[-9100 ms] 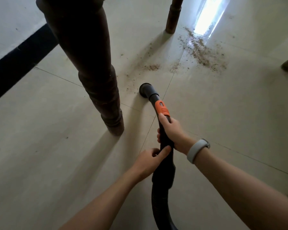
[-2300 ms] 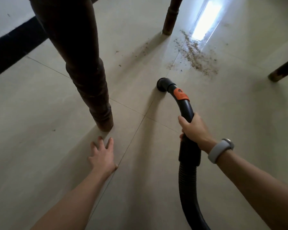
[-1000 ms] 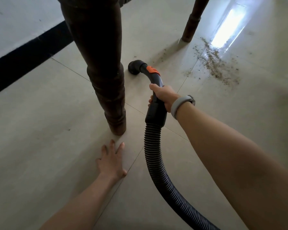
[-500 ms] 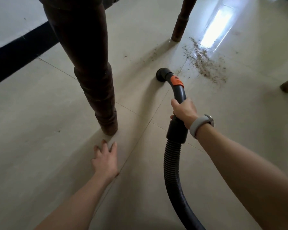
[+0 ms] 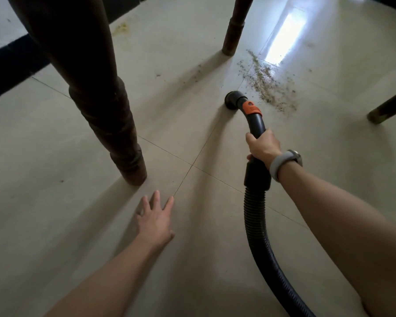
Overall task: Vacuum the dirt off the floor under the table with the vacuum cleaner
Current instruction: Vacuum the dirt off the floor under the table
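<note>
Right hand (image 5: 262, 148) grips black vacuum hose handle (image 5: 256, 124), centre right. Nozzle (image 5: 233, 100) on tile floor (image 5: 55, 213), just beside dirt patch (image 5: 265, 83), upper right. Left hand (image 5: 154, 219) flat on floor, lower centre, near dark table leg (image 5: 105, 115).

A black ribbed hose (image 5: 255, 227) is seen with an orange collar (image 5: 251, 108) near its black nozzle (image 5: 233, 100). Beyond the nozzle, brown speckled dirt (image 5: 266, 84) is scattered on beige tiles (image 5: 55, 213). A dark brown table leg (image 5: 105, 115) and a grey wristband (image 5: 281, 164) are shown.
</note>
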The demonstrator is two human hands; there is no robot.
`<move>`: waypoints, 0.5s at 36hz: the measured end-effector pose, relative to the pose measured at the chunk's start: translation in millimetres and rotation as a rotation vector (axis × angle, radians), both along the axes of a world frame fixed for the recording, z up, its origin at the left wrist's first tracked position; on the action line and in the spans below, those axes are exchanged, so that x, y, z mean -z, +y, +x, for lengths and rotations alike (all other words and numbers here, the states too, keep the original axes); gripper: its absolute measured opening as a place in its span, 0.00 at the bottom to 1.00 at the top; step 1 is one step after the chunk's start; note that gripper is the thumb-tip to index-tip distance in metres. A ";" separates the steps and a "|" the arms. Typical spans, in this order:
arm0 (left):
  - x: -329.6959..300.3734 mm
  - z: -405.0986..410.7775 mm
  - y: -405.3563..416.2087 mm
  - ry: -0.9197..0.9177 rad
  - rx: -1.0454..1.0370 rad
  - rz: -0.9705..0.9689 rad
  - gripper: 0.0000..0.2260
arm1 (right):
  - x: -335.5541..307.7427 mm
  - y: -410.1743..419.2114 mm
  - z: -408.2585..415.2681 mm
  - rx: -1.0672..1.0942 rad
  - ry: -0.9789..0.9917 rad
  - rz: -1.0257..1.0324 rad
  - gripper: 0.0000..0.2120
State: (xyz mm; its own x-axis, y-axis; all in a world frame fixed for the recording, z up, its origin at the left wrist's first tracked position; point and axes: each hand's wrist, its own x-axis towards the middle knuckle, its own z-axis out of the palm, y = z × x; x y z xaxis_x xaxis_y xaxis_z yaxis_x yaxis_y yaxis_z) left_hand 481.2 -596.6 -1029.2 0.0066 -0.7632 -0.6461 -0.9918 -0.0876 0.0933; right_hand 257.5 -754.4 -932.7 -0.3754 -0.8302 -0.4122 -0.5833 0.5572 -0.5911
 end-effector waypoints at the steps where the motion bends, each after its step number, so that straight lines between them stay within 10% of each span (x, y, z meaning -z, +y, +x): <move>1: -0.6 0.0 -0.1 0.000 0.000 -0.001 0.41 | -0.4 -5.5 -0.1 0.006 -0.003 0.005 0.19; 18: 1.2 -3.8 0.4 -0.025 -0.013 -0.015 0.41 | 2.2 -4.3 9.3 -0.002 -0.210 0.066 0.17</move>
State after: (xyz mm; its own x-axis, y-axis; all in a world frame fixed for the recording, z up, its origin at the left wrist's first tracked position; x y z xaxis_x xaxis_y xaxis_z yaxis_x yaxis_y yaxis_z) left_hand 477.4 -596.2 -1030.3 0.0327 -0.7726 -0.6340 -0.9927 -0.0990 0.0695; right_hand 266.8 -758.7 -934.9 -0.2739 -0.7995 -0.5346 -0.4528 0.5975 -0.6618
